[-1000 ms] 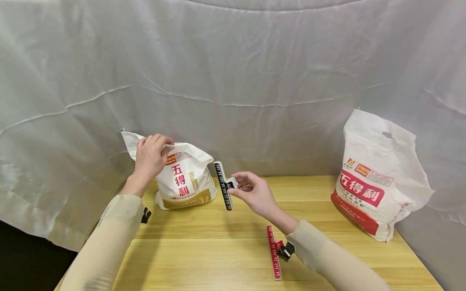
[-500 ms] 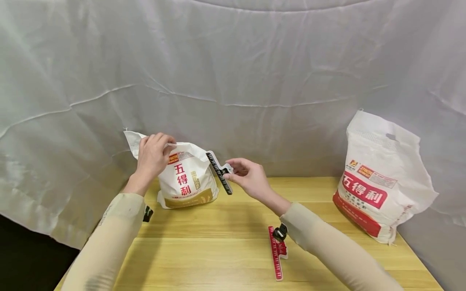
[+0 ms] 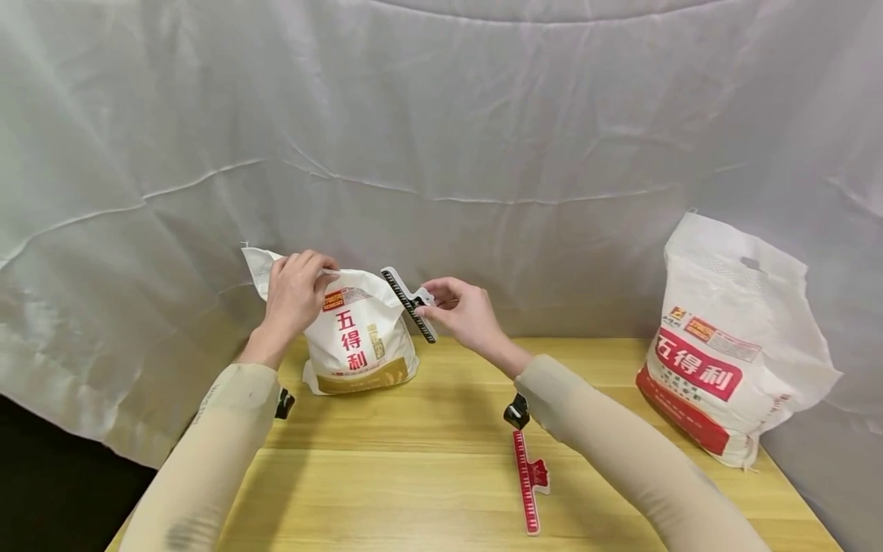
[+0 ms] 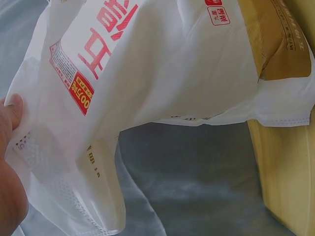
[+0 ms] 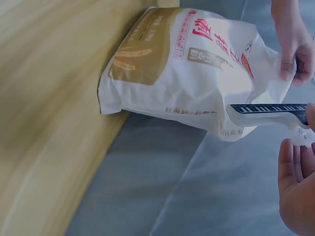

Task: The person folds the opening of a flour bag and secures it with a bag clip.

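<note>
On table (image 3: pixel 386 491): gold-banded bag (image 3: pixel 362 326), red-banded bag (image 3: pixel 734 337), bulging, contents hidden.

White bag (image 3: pixel 362 323) with red lettering (image 3: pixel 351 340), gold band (image 3: pixel 366 378); black-and-white clip (image 3: pixel 408 303)

White bags (image 3: pixel 366 326) (image 3: pixel 731 345): two
Long clips (image 3: pixel 407 303) (image 3: pixel 526 481): two
My grips (image 3: pixel 297 287) (image 3: pixel 469 313): two
My sleeves (image 3: pixel 214 452) (image 3: pixel 621 452): two
Black wrist devices (image 3: pixel 284 403) (image 3: pixel 516 412): two
Tabletop (image 3: pixel 386 491): one
</note>
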The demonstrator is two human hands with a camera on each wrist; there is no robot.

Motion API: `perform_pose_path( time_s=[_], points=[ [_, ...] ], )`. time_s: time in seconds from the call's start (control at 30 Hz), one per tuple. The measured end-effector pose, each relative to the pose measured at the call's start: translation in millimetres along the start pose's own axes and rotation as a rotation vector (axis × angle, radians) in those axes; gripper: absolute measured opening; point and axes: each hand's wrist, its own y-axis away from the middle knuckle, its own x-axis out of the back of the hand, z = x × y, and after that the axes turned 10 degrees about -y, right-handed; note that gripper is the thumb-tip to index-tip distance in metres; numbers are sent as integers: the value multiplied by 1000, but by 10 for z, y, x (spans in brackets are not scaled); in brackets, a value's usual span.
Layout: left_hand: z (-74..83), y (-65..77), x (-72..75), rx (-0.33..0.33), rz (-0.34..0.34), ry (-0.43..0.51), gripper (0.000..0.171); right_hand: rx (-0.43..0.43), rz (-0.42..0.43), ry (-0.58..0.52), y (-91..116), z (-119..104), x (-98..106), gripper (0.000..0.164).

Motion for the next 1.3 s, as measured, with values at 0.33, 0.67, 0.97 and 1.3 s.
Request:
perform_pose_path(
  time_s=[0.33,0.67,0.97,1.3],
  points=[
    [12,-16,-11,-3,10,8,5,14,-17,24,-228,-28,-55,35],
    [0,-28,-11,-7,10,10,5,57,-56,71,-496,-88,-112,31],
    [23,-57,-7,-7,10,9,6,53,-67,141,-650,-114,-164,31],
    [8,-81,4,7,13,-3,6,36,-77,134,-799,-191,-251,17]
  ],
)
